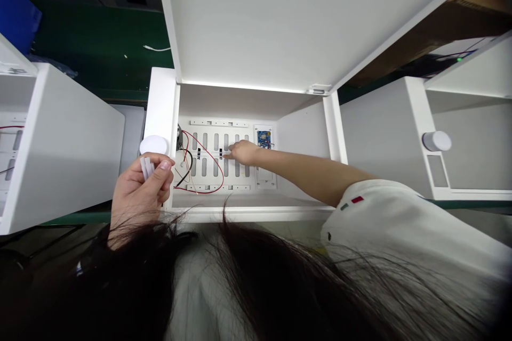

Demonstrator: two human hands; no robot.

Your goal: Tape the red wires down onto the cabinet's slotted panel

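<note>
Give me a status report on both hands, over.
Left hand holding white plastic strips. Right hand at black clip on slotted white panel. Loose hair across view.

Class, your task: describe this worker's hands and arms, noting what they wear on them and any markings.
The left hand and right hand are bare, without gloves. The right arm is bare below a short white sleeve with small red and green marks near its edge. The left sleeve is out of view.
</note>
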